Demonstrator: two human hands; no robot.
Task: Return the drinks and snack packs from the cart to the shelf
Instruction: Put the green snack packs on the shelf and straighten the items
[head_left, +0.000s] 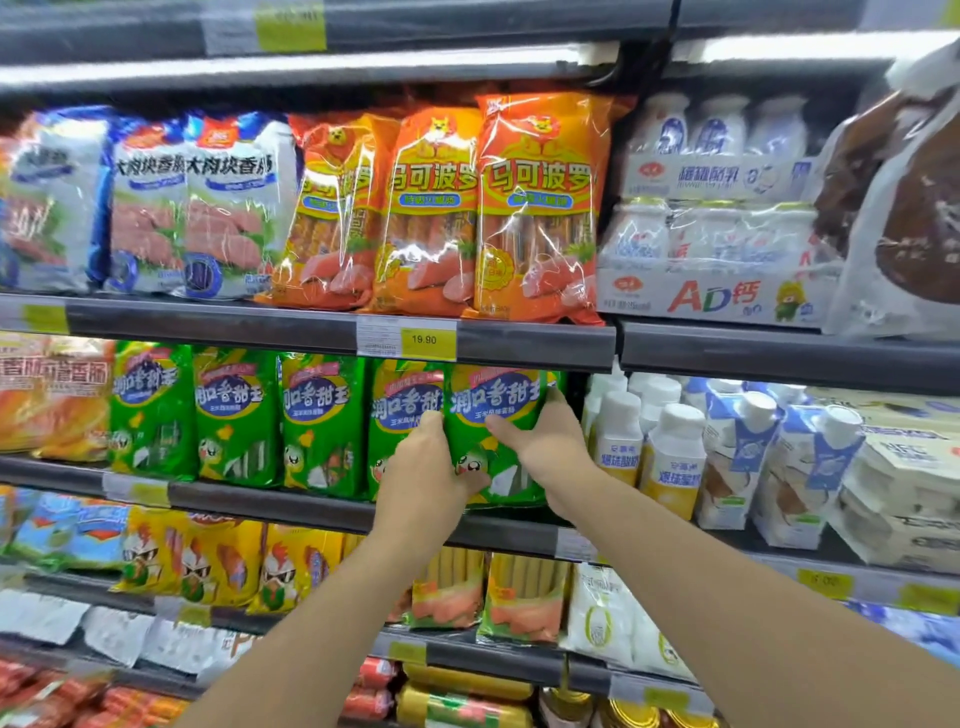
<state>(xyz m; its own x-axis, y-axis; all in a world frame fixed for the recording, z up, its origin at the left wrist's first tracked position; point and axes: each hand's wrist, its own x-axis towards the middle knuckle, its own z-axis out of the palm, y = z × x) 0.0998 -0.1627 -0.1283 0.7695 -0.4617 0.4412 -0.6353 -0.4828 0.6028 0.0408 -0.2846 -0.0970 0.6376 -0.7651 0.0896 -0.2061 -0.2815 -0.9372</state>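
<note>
At the second shelf (332, 512) of a chilled supermarket display, both of my bare arms reach forward and up to one green sausage snack pack (498, 436). It stands upright at the right end of a row of matching green packs (236, 415), its bottom edge at the shelf's front lip and its left side overlapping the neighbouring pack.

My left hand (423, 467) holds the pack's lower left edge, thumb pointing up along the front and fingers curled around the bottom corner. My right hand (548, 447) holds the right edge, thumb laid across the front face and fingers wrapped behind where I cannot see them. So each hand's grip is clamped on the same pack, which sits between the two palms.

Just right of the pack stand white yoghurt drink bottles (670, 457) and blue and white cartons (748, 457). On the shelf above are orange sausage packs (535, 208) and blue and white sausage packs (228, 208), with a yellow price tag reading 19.90 (423, 340) on the rail directly over my hands. Below are yellow packs (197, 566) with a cartoon rooster.
</note>
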